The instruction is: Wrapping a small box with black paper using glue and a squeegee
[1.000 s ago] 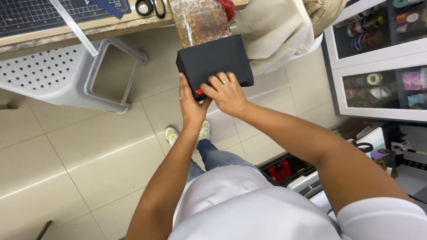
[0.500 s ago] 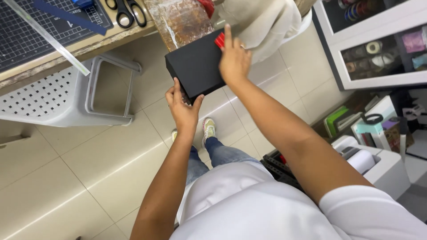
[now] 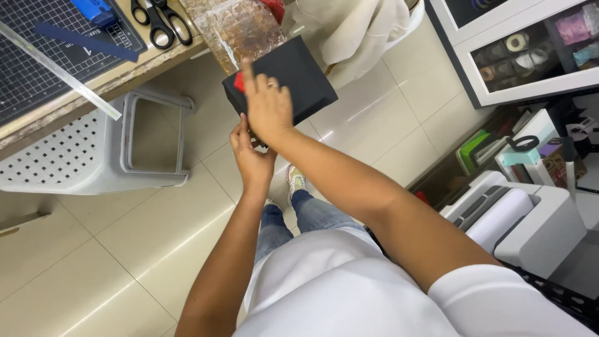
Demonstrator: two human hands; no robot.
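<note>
Two hands on a black box held over the tiled floor.

The right hand [image 3: 269, 109] lies flat on top of the black box [image 3: 299, 78], fingers stretched out and loose, the index fingertip beside a small red tab [image 3: 239, 82] at the box's left edge. The left hand [image 3: 249, 156] props the box from below at its near edge; how its fingers curl there is hidden. The box hangs in the air just off the worktable's edge [image 3: 125, 72], in front of a brown plastic-wrapped bundle [image 3: 240, 25]. Left of the box, scissors [image 3: 163, 22] and a cutting mat [image 3: 43, 43] lie on the table, a grey stool [image 3: 106, 150] below.
</note>
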